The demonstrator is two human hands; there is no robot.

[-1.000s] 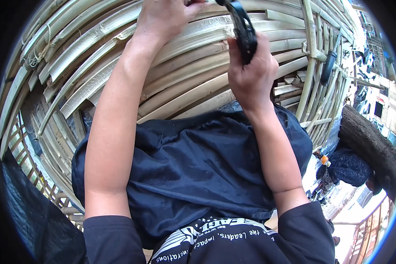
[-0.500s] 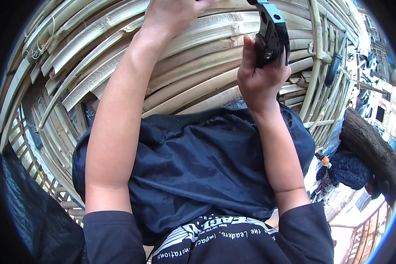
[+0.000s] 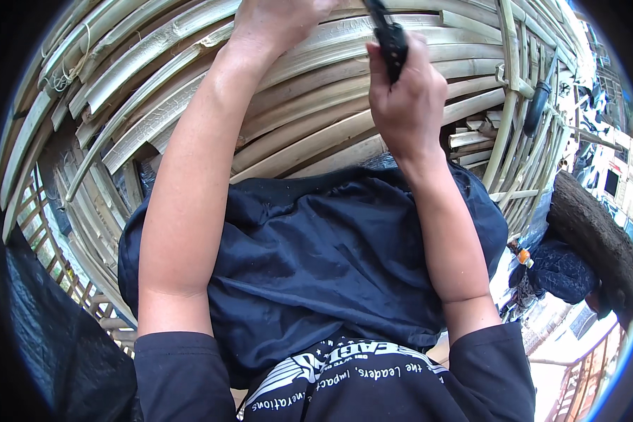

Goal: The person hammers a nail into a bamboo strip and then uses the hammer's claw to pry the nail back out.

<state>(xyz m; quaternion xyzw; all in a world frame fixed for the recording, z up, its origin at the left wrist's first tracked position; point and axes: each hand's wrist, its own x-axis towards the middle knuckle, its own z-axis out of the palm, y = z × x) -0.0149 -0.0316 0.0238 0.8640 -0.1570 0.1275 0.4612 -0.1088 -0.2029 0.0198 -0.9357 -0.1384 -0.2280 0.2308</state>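
Observation:
My left hand [image 3: 278, 24] reaches to the top edge, above split bamboo slats [image 3: 309, 88]. Its fingers look bent together and are partly cut off by the frame, so what they hold is out of sight. In the fist of my right hand [image 3: 409, 98] is a black hand tool [image 3: 391, 50] with small holes along its grip. The upper end of this tool tilts up and left and is smeared by motion at the frame's top. Dark blue cloth [image 3: 330, 253] covers my lap beneath both forearms.
A black-handled blade [image 3: 538, 109] is tucked by the upright bamboo pole [image 3: 508, 77] at right. Beyond lie a thick dark log [image 3: 591, 225] and a dark cloth bundle [image 3: 563, 271]. A dark tarp [image 3: 56, 337] hangs at lower left, beside a bamboo lattice [image 3: 60, 246].
My right hand has moved a little left and up with the tool, which has turned from broadside to narrow. My left hand stays almost where it was.

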